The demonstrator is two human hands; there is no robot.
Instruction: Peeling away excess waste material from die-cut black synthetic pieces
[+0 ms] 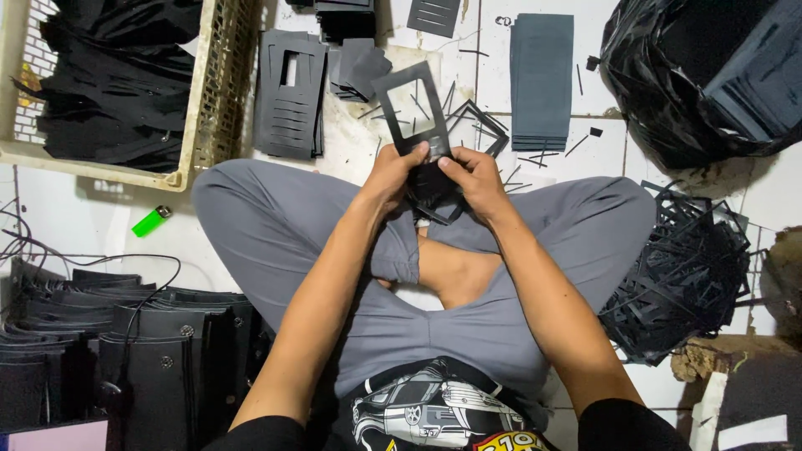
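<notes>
Stacks of black leather-like pieces [125, 351] with snap studs lay nearest, at the near left beside the person's hip, with a thin black cable [100, 259] trailing over them; grey trousers [276, 225] covered the crossed legs, and a bare foot [455, 271] showed between the knees; above the lap, both forearms met at the middle of the scene. Left hand [393, 171] gripped the near left edge of a black die-cut sheet [415, 113], thumb pressed on its face; right hand [476, 179] pinched the same sheet at its near right edge, fingers curled under it; the sheet stood tilted away from the person, its rectangular window cut out, and more black cut pieces were bunched under the hands. A green lighter [150, 221] lay on the white tiled floor [83, 217] to the left; a heap of black offcut frames [685, 276] sat at the right, just beside the knee; farther off, a stack of slotted black sheets [290, 96] and a stack of plain dark sheets [541, 79] rested on the floor; at the far left a cream plastic crate [200, 108] held black scraps; at the far right sat a black plastic bag [702, 75].
</notes>
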